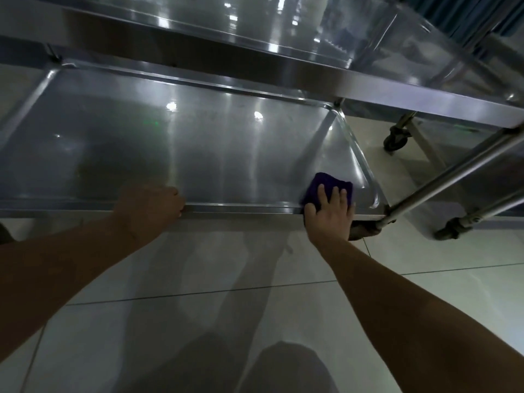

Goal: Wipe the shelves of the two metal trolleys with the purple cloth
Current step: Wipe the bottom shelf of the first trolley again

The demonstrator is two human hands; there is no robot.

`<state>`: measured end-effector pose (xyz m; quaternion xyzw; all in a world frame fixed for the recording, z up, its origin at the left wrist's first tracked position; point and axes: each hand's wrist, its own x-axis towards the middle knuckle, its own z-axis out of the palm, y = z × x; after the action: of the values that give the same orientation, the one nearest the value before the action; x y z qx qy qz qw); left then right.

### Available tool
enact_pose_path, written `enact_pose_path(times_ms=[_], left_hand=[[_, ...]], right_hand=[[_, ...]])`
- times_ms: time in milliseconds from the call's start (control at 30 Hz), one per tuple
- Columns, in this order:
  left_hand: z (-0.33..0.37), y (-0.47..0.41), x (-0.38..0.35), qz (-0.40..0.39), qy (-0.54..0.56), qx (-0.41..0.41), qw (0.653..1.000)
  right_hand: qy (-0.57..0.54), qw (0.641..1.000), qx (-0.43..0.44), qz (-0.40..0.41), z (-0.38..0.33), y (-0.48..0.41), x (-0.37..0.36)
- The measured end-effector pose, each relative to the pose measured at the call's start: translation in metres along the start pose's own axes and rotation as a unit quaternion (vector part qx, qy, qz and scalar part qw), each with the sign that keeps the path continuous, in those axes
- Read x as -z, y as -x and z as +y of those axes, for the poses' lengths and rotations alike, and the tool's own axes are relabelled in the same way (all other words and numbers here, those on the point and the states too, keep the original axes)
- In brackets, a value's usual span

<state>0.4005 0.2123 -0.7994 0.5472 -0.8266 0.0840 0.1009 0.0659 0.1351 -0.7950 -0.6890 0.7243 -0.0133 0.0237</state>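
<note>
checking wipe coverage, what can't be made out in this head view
All in the head view:
- Purple cloth: mostly covered by the right hand.
- Left hand: fingertips hidden, curled over the lower shelf rim.
- Upper shelf: far side cut off by the top edge.
- Second trolley: cut off by the right edge.
- Dirt on the lower shelf: lost in glare.

- lower shelf [198,154]: shiny steel tray with a raised rim.
- upper shelf [255,32]: shiny steel, directly above.
- purple cloth [329,182]: folded pad, flat in the lower shelf's near right corner.
</note>
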Motion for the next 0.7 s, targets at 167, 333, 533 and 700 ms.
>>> enact_pose_path(times_ms=[167,333,533,700], left_hand=[[-0.002,0.022,0.004,0.046,0.040,0.011,0.998],[-0.035,0.075,-0.006,0.066,0.060,0.073,0.993],[-0.068,0.133,0.010,0.110,0.032,0.223,0.968],[-0.088,0.167,0.019,0.162,0.029,0.302,0.939]], right_hand=[[0.020,0.998,0.056,-0.002,-0.072,0.028,-0.010],[0.029,0.993,0.118,-0.010,-0.145,0.054,-0.013],[0.029,0.980,0.198,-0.012,-0.225,0.078,-0.020],[0.029,0.968,0.249,-0.020,-0.284,0.094,-0.027]])
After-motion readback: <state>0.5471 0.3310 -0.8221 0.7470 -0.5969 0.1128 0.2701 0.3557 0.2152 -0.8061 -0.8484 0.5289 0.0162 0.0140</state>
